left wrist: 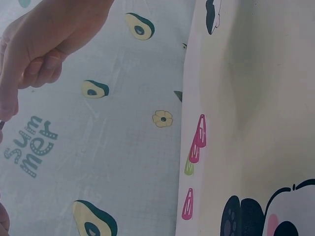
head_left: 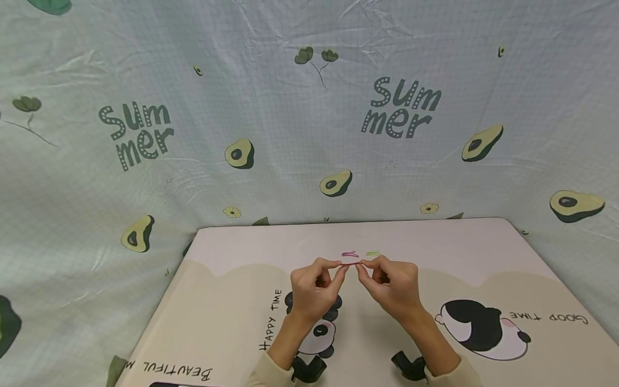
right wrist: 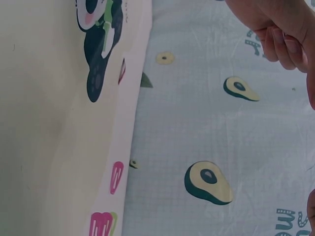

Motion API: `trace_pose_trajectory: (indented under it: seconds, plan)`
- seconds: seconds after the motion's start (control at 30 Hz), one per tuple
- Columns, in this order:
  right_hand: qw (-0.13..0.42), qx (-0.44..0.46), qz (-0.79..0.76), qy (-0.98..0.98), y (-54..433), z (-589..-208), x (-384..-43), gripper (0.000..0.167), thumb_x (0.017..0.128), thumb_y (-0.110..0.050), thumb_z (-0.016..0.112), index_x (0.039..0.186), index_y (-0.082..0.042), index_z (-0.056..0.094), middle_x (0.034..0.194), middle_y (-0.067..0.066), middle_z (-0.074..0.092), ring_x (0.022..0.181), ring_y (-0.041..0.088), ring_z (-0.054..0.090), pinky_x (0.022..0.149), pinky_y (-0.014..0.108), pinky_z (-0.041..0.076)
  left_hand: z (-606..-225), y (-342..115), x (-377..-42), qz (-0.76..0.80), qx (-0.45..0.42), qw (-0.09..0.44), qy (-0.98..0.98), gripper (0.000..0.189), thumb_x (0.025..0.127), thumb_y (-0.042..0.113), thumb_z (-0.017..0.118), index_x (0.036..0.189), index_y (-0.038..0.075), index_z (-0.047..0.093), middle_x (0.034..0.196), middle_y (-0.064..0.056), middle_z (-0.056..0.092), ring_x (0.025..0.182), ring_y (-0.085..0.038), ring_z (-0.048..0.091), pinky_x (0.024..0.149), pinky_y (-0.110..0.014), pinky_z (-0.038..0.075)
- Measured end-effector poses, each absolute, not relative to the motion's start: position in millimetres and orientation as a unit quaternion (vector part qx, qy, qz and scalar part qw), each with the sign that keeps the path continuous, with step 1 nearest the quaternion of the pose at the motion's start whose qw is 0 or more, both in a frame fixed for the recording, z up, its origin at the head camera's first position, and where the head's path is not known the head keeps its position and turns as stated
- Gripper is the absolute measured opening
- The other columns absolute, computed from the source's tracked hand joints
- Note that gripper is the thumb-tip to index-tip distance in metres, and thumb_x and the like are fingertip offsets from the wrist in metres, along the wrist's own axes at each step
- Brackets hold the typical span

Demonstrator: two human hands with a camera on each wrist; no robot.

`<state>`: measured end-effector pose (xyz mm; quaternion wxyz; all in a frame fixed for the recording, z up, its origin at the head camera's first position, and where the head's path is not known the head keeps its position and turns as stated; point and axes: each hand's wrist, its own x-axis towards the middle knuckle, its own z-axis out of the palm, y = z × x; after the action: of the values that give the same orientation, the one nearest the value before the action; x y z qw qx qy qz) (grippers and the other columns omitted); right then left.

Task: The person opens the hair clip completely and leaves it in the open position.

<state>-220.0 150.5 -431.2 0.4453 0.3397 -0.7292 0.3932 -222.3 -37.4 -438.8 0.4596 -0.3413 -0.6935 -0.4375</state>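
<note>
Both hands come together above the far part of the table in the head view. My left hand (head_left: pixel 313 285) pinches one end of a thin, dark pink hair clip (head_left: pixel 351 264) between thumb and forefinger. At its other end, the thumb and forefinger of my right hand (head_left: pixel 395 286) pinch it too. The clip is seen nearly edge-on. Just beyond the fingers lie a pink snap hair clip (left wrist: pixel 187 204) and, beside it, a small overlapping group of pink clips (left wrist: pixel 201 130) with a green clip (left wrist: pixel 189 168) partly underneath.
The table (head_left: pixel 242 242) carries a printed cover with a panda and a dog. Behind it hangs a pale curtain (head_left: pixel 290 118) with avocado prints. Part of a dark object (head_left: pixel 169 384) shows at the near left edge. Black wrist straps (head_left: pixel 309 370) sit on both forearms.
</note>
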Motion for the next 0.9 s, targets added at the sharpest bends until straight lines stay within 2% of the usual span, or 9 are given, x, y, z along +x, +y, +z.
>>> trace_pose_trajectory:
  seconds: [0.9]
  plan:
    - [0.455,0.335,0.383,-0.731,148.6,-430.3,-215.9,0.039,0.1,-0.033,0.064,0.077,-0.003,0.071,0.048,-0.003,0.047,0.041,0.004,0.035,0.044,0.011,0.029,-438.1,-40.2,-219.1,-0.437,-0.347,0.459,-0.692,0.024,0.071,-0.006,0.085,0.09,0.004,0.074,0.046,0.002,0.043,0.04,-0.003,0.034,0.046,-0.007,0.027]
